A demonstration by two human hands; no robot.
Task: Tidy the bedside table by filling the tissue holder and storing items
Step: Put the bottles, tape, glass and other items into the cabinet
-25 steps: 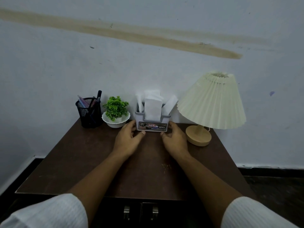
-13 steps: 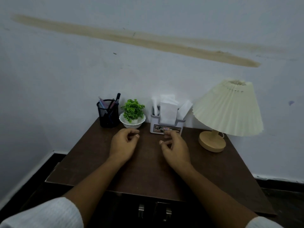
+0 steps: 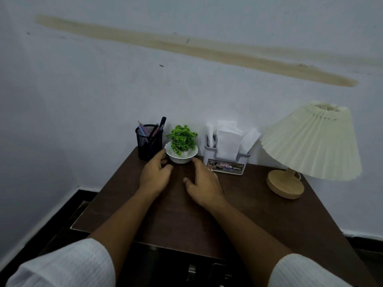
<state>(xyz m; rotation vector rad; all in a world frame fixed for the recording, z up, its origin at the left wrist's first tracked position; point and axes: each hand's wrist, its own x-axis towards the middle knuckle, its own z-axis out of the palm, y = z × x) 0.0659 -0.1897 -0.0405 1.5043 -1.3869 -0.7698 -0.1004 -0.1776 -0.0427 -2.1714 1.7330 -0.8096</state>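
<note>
Left hand (image 3: pixel 154 176) just left of the potted plant (image 3: pixel 182 146), right hand (image 3: pixel 204 183) just right of it, fingers loosely spread, holding nothing, tissue holder (image 3: pixel 226 163) further right

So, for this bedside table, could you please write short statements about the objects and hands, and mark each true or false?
1. The grey plastic tissue holder has white tissues standing in it. True.
2. The black mesh pen cup stands right of the cream pleated lamp. False: the pen cup is at the row's left end, the lamp at its right end.
3. Both hands grip the tissue holder. False: the left hand and the right hand lie open near the white bowl, gripping nothing.
4. The white bowl with the green plant stands between the pen cup and the tissue holder. True.
5. The lamp lies on its side. False: it stands upright on its round wooden base.
</note>
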